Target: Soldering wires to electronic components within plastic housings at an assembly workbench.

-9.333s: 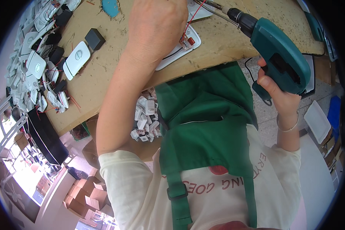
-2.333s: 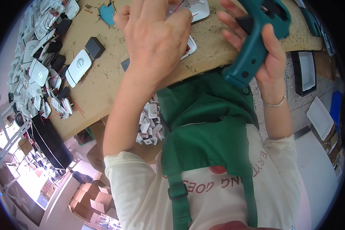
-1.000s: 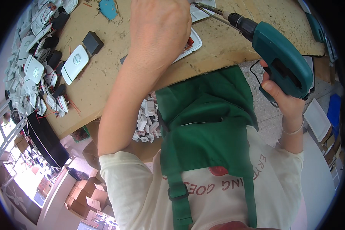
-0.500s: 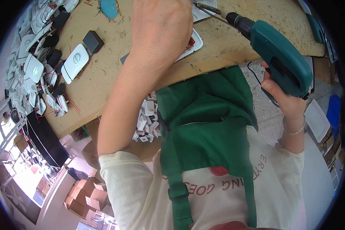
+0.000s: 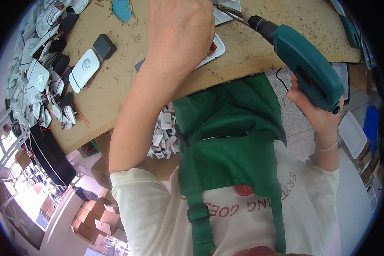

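Observation:
My right hand (image 5: 315, 104) is wrapped around the grip of a dark green soldering gun (image 5: 309, 66). Its black collar and thin metal tip point up and left, ending just right of my left hand (image 5: 181, 36). That hand is over the table at the top edge, back toward me; its fingers are out of sight, so what they hold does not show. Beneath it, partly covered, lies a white plastic housing (image 5: 217, 46) with a reddish piece inside. Behind the tip is another white flat piece (image 5: 227, 13), partly visible.
A rounded white device (image 5: 84, 70) and a black block (image 5: 104, 46) lie on the worn brown table (image 5: 260, 51). White housings with black blocks and red wires (image 5: 38, 77) are heaped at the left. Below the table edge stands a carton of small white parts (image 5: 164, 134).
The soldering gun in my right hand has shifted slightly left, its tip moving a little closer to my left hand. My left hand has barely moved.

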Tool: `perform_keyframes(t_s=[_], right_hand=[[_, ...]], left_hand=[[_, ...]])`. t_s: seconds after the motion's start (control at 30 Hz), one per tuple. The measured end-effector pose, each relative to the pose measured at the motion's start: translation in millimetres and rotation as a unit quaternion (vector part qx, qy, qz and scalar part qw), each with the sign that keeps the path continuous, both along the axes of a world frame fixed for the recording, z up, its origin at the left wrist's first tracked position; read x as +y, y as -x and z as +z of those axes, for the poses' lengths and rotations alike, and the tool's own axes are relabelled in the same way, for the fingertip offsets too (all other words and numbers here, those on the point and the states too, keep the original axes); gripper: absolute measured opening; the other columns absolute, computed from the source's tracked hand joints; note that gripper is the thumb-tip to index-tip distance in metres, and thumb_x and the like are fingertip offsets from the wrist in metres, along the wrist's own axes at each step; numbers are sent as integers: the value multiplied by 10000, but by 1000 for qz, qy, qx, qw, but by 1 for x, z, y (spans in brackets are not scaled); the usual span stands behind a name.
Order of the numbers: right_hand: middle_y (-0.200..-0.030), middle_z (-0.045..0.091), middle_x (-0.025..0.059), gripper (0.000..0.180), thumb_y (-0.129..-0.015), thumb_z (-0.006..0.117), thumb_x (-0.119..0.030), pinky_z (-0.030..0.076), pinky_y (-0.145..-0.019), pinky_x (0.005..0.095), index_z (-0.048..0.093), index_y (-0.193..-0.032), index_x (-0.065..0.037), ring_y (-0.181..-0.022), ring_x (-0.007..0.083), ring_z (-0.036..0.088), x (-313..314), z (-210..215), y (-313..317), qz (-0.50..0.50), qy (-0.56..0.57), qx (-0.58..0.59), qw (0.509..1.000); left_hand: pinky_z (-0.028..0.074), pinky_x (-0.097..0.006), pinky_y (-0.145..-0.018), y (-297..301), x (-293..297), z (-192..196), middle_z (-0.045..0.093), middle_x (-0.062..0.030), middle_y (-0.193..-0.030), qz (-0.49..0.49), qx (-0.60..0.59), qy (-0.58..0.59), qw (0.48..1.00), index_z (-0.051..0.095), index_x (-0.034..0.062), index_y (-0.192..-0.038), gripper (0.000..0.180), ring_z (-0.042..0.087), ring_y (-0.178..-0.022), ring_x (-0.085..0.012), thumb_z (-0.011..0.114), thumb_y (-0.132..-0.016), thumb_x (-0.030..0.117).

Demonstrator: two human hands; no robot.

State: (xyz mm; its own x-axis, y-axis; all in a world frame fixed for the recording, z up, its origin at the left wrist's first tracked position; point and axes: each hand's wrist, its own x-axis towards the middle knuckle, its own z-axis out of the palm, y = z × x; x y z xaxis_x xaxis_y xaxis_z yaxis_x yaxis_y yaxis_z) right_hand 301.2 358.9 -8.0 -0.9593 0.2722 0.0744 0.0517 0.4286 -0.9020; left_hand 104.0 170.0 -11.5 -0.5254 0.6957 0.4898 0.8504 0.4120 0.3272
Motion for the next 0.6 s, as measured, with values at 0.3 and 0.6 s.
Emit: perform_keyframes(t_s=[0.3, 0.6], right_hand=[[-814, 685, 35, 305, -714, 858, -87, 509, -658, 242, 677, -947, -10, -719, 107, 623, 0, 0, -2, -1, 6, -20, 1000], [-816, 685, 32, 303, -719, 854, -83, 511, -653, 240, 678, -954, -11, -717, 107, 623, 1, 1, -3, 3, 19, -9, 1000]], left_hand=[[446, -433, -800, 1, 0, -4, 572, -210, -981, 0, 20, -6, 1000, 584, -75, -719, 44, 557, -893, -385, 590, -730, -33], [442, -438, -795, 1, 1, -4, 574, -208, -962, 4, 28, -12, 1000, 582, -75, -704, 47, 556, -887, -384, 593, -716, -31]])
